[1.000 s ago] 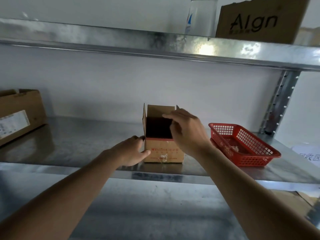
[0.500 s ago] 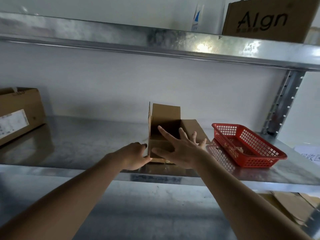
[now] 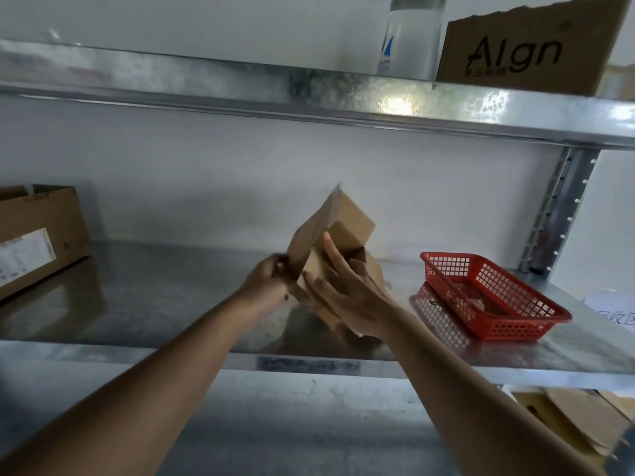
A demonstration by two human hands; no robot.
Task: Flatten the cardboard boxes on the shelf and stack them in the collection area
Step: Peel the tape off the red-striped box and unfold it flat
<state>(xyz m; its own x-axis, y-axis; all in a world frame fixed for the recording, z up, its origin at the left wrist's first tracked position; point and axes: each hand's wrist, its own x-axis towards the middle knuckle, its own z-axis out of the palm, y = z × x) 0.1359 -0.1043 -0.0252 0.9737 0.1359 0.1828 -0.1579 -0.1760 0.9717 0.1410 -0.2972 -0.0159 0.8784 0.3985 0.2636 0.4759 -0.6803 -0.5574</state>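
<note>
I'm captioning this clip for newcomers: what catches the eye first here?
At centre, both hands work a small cardboard box, tilted on the metal shelf: the left hand pinches a flap, the right hand lies open against it. A red basket sits to its right.

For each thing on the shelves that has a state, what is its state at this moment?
small cardboard box: tilted, flaps open, not yet flat
left hand: grips the box's left edge
right hand: fingers straight, pressed on the box
red basket: upright on the shelf
large cardboard box: at left, top open
Algn carton: upright, upper shelf
</note>
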